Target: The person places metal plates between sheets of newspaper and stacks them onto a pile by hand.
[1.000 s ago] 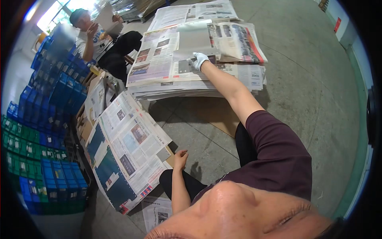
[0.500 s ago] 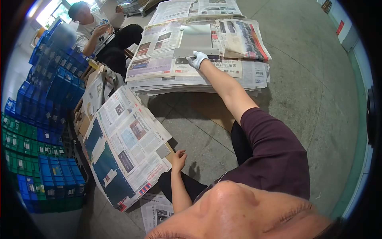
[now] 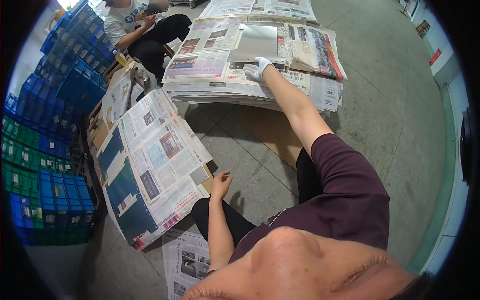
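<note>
My right hand (image 3: 257,69), in a white glove, rests at the near edge of a flat grey metal plate (image 3: 257,41). Its fingers look spread, and it touches the newspaper or the plate's edge; which of these is hard to tell. The plate lies on a thick stack of newspapers (image 3: 200,75). Bare and held low by my knee, my left hand (image 3: 220,185) is empty with loosely bent fingers apart. Just left of it, a small grey metal piece (image 3: 199,175) lies on a newspaper-covered board (image 3: 172,172), along with dark blue-green sheets with cutouts (image 3: 131,200).
Blue and green plastic bins (image 3: 65,195) are stacked along the left. Another person (image 3: 127,30) sits at the back left, holding a dark plate. A yellowish bottle (image 3: 120,58) stands near them. Loose newspaper (image 3: 187,260) lies on the floor below the board.
The view has shifted slightly, moving the stack right and up in the picture. My right hand stays by the plate's near edge. The other person now holds up a dark plate.
</note>
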`<state>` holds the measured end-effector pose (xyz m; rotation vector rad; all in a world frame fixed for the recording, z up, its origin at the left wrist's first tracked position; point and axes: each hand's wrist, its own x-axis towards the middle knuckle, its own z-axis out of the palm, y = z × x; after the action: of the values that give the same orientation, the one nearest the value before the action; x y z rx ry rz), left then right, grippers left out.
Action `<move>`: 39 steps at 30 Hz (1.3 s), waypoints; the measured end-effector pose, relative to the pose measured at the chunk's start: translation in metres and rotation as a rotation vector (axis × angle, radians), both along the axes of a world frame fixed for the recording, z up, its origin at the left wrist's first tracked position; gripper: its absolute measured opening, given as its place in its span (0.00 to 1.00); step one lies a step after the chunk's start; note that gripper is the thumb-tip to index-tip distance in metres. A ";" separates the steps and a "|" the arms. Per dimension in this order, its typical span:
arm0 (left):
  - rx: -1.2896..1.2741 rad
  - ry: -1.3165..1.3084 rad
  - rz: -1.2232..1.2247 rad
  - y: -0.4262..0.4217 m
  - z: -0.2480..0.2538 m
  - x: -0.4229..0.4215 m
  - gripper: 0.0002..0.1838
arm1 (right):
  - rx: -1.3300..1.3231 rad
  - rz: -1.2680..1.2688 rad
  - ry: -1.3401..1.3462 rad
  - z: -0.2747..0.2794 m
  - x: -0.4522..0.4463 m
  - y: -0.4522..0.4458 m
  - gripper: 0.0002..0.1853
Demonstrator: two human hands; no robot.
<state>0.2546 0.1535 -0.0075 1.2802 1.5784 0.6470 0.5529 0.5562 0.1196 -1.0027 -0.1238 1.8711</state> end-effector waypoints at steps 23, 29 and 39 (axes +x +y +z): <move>0.052 0.021 -0.030 0.028 -0.014 0.003 0.19 | 0.216 0.977 -0.390 -0.030 -0.021 -0.084 0.07; 0.094 0.010 -0.051 0.047 -0.018 0.014 0.20 | 1.319 1.947 -1.590 0.064 -0.090 -0.267 0.18; 0.185 -0.073 -0.184 0.061 -0.021 0.044 0.21 | 1.505 2.018 -1.477 0.115 -0.082 -0.396 0.18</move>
<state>0.2984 0.2142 -0.0286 1.5011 1.3470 0.7272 0.4708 0.1601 0.2346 -0.5787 -3.6099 0.7256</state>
